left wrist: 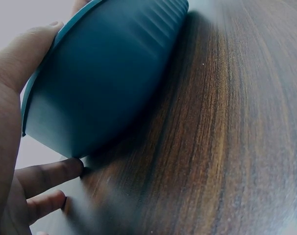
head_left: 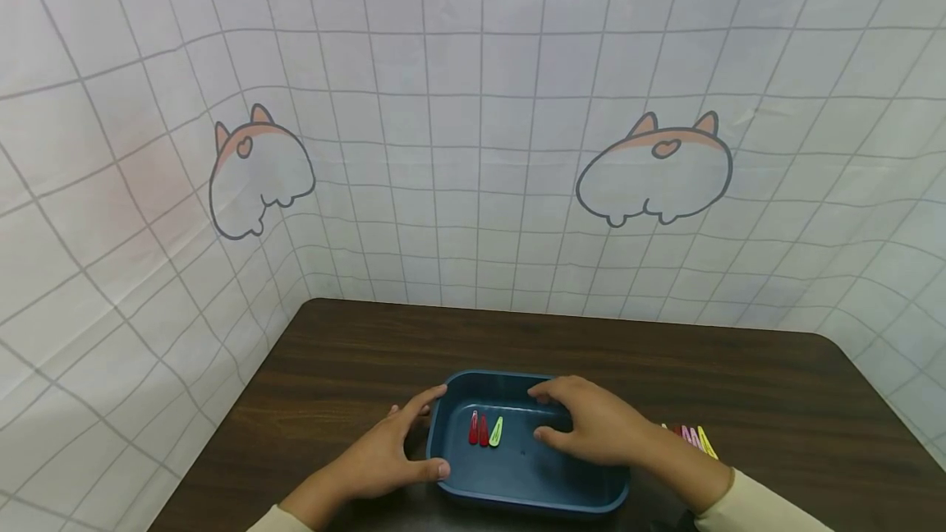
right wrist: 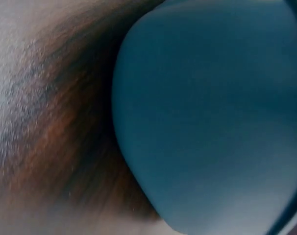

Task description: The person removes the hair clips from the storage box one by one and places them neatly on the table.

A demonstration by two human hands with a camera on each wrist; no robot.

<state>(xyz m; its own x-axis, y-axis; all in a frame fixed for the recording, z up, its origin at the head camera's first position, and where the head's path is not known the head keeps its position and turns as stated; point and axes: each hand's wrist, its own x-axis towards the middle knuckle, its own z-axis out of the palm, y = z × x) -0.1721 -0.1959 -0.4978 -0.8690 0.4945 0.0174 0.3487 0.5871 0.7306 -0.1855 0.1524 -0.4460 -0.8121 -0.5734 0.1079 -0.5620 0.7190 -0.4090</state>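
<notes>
In the head view, a blue plastic tray point(head_left: 532, 493) sits on the table. On its floor lie two red hair clips point(head_left: 484, 430) and a light green hair clip point(head_left: 496, 432), side by side. My left hand point(head_left: 384, 450) spans the tray's left end, thumb at the near rim and index finger at the far left corner. The left wrist view shows its thumb point(left wrist: 38, 46) on the rim and other fingers low by the outer wall. Over the tray's right half hovers my right hand point(head_left: 591, 425), thumb and fingers apart, with nothing visible between them.
Several hair clips point(head_left: 695, 437), pink, yellow and red, lie on the dark wooden table point(head_left: 355, 351) right of the tray, partly hidden by the right forearm. A white grid-patterned cloth point(head_left: 458, 146) hangs behind and beside the table.
</notes>
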